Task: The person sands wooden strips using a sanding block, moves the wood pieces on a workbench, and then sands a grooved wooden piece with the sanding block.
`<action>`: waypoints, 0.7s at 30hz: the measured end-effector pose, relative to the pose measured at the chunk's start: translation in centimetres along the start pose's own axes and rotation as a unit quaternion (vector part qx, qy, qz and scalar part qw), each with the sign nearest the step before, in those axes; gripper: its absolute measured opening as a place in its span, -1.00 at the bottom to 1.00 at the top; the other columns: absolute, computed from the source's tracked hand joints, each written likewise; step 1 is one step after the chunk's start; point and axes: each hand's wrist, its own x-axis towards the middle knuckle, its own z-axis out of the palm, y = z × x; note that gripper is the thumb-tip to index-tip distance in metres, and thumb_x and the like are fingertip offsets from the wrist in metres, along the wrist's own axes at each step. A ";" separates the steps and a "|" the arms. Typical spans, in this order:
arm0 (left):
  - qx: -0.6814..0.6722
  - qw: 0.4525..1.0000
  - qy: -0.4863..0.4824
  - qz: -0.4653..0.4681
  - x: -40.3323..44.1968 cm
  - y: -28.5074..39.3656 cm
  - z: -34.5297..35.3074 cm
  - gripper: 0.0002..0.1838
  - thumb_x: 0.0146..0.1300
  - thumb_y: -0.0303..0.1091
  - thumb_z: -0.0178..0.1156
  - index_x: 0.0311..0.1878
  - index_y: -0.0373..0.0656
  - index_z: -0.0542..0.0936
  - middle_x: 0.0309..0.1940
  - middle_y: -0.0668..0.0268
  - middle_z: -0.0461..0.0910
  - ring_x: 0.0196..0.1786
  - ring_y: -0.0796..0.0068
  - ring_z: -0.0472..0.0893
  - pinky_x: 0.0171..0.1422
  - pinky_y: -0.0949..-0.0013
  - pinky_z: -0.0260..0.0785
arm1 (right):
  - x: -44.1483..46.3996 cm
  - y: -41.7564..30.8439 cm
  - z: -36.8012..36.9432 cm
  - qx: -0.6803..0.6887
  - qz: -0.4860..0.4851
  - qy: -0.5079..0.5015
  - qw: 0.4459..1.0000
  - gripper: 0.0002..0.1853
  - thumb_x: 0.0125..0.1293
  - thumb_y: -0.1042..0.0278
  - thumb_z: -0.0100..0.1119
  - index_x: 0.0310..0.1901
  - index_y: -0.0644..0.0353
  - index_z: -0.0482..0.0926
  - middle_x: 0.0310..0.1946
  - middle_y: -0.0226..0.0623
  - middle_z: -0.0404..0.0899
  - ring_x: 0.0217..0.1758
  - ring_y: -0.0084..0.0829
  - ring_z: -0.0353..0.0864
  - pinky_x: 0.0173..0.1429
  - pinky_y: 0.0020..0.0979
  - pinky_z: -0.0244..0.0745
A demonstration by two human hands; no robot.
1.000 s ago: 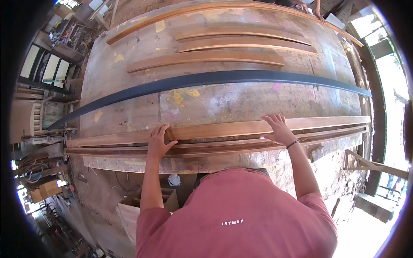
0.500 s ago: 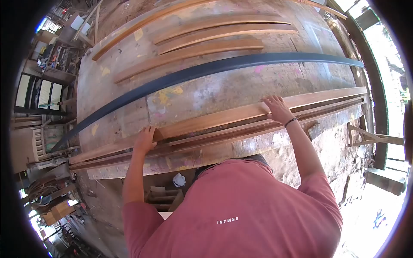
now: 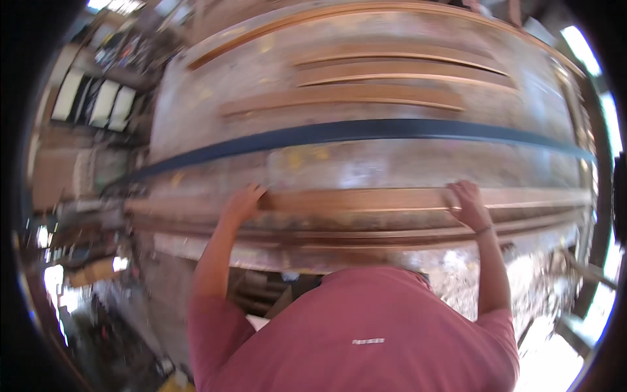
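Note:
A long, flat wooden board [image 3: 359,200] lies lengthwise across the near part of the worktable. My left hand [image 3: 244,201] is closed over it left of centre, fingers on its far edge. Further right, my right hand [image 3: 467,200] grips the same board, fingers bent over the far edge and a dark bracelet at the wrist. Between the board and the table's near edge run thinner wooden strips [image 3: 366,234], apart from both hands. Motion blur softens the fingers and the wood grain.
Beyond the board, a long dark blue-grey strip [image 3: 366,130] spans the paint-stained worktable [image 3: 215,140]. Several shorter wooden pieces [image 3: 346,96] lie farther back, with a long wooden strip [image 3: 261,32] along the far side. Shelf-like clutter [image 3: 121,55] stands at the left.
My view has swung, so the table contents appear level and lower. The board, held in both hands, has moved away from the thinner strips, widening the gap.

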 end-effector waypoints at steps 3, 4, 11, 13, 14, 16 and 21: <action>0.001 1.000 0.002 -0.019 2.5 -0.9 -2.1 -0.21 -0.02 -0.33 0.67 0.34 -0.05 0.57 0.23 0.07 0.63 0.26 -0.12 0.66 0.29 -0.10 0.59 | 3.0 0.5 -1.0 -0.008 0.009 -0.028 1.000 -0.18 0.01 0.36 0.65 0.39 0.13 0.54 0.22 -0.13 0.56 0.37 0.01 0.48 0.49 0.02 0.37; -0.002 1.000 -0.007 -0.028 3.1 -1.3 -2.8 -0.14 -0.02 -0.32 0.69 0.41 -0.07 0.54 0.33 0.03 0.59 0.31 -0.16 0.64 0.34 -0.10 0.57 | 3.9 0.5 -1.2 -0.012 0.012 -0.039 0.999 -0.17 -0.01 0.37 0.66 0.38 0.13 0.54 0.22 -0.13 0.55 0.36 0.01 0.48 0.47 0.02 0.37; -0.004 0.998 -0.040 -0.046 5.8 -3.3 -3.1 0.01 -0.06 -0.37 0.74 0.50 -0.16 0.45 0.43 -0.04 0.53 0.37 -0.19 0.62 0.40 -0.07 0.57 | 7.3 0.4 -1.1 -0.033 0.001 -0.040 0.999 -0.12 -0.05 0.39 0.68 0.40 0.12 0.51 0.18 -0.14 0.54 0.32 0.00 0.49 0.41 0.02 0.37; -0.007 0.998 -0.040 -0.054 5.9 -3.6 -2.8 0.00 -0.07 -0.38 0.74 0.50 -0.17 0.45 0.42 -0.03 0.53 0.39 -0.17 0.60 0.42 -0.07 0.56 | 8.0 0.0 -0.9 -0.033 -0.014 -0.018 0.999 -0.13 -0.02 0.37 0.67 0.40 0.10 0.51 0.17 -0.13 0.54 0.32 0.01 0.49 0.42 0.03 0.36; -0.007 0.997 -0.039 -0.062 6.1 -3.9 -2.8 0.00 -0.08 -0.40 0.75 0.49 -0.17 0.45 0.41 -0.02 0.52 0.42 -0.14 0.58 0.43 -0.07 0.56 | 8.4 0.2 -0.7 -0.035 -0.012 -0.017 0.999 -0.13 -0.02 0.37 0.67 0.40 0.10 0.51 0.17 -0.13 0.54 0.32 0.01 0.49 0.42 0.03 0.36; -0.001 0.998 -0.027 -0.064 6.1 -4.0 -2.4 -0.01 -0.07 -0.42 0.74 0.49 -0.18 0.45 0.43 -0.01 0.51 0.46 -0.12 0.54 0.47 -0.07 0.53 | 8.9 0.6 0.0 -0.053 -0.021 -0.009 0.998 -0.15 0.01 0.33 0.66 0.40 0.10 0.51 0.16 -0.11 0.53 0.32 0.02 0.49 0.41 0.05 0.36; 0.002 0.997 0.061 -0.041 6.6 -4.8 -1.0 -0.04 -0.04 -0.46 0.68 0.50 -0.15 0.45 0.43 0.02 0.51 0.51 -0.10 0.49 0.56 -0.07 0.46 | 9.4 3.6 2.7 -0.059 -0.005 -0.019 0.998 -0.17 0.09 0.20 0.66 0.41 0.15 0.51 0.36 -0.03 0.54 0.52 0.09 0.44 0.58 0.08 0.32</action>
